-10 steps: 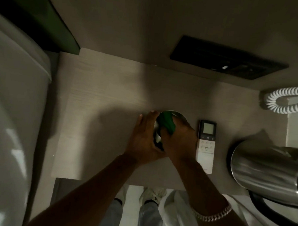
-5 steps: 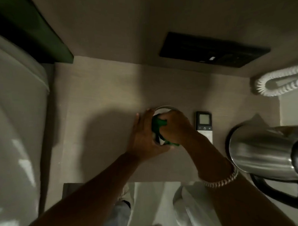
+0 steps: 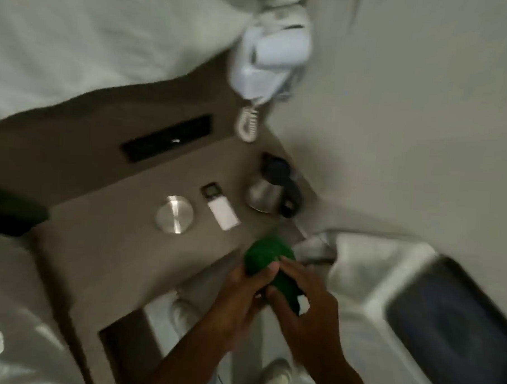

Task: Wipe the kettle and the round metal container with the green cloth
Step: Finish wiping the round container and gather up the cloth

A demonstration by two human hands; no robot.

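Both hands meet over the near edge of the beige wooden bedside table (image 3: pixel 104 243), bunching the green cloth (image 3: pixel 265 257) between them — the left hand (image 3: pixel 242 296) grips it from below with fingers curled shut, the right hand (image 3: pixel 303 298) pinches its lower fold. The round brushed-metal container (image 3: pixel 174 214) sits lidded on the tabletop, beside a white remote control (image 3: pixel 220 208); the stainless steel kettle with black handle (image 3: pixel 271 192) stands farther right — untouched.

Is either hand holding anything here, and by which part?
Both hands, left hand and right hand, grip the bunched green cloth by its lower, near end; nothing else is held.
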